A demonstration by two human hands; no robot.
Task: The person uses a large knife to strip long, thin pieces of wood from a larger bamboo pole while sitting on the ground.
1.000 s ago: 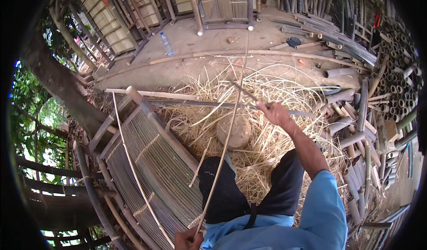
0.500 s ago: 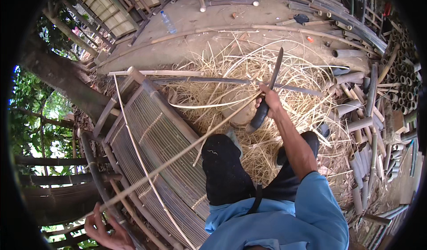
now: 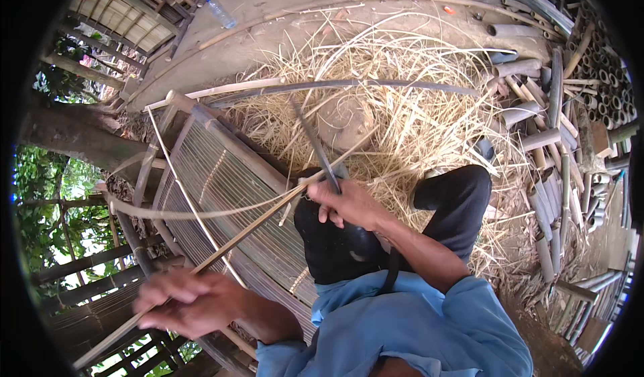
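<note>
My right hand (image 3: 347,204) is closed around the handle of a long dark knife (image 3: 310,142) whose blade points up and away over my knee. The blade meets a thin bamboo strip (image 3: 248,229) that runs diagonally down to the lower left. My left hand (image 3: 191,303), blurred, grips that strip near its lower end. A second thin sliver (image 3: 194,212) curls off to the left from the knife. My dark-trousered knees (image 3: 456,196) and blue shirt fill the lower middle.
A woven bamboo panel (image 3: 221,176) leans at my left. Straw-like shavings (image 3: 402,109) cover the ground around a round stump (image 3: 343,121). Cut bamboo tubes (image 3: 537,135) pile at the right. A long dark bamboo slat (image 3: 349,85) lies across the shavings.
My right hand has drawn the knife back toward my body, from over the shavings to my knee. My left hand has come up into view on the strip, which is now split.
</note>
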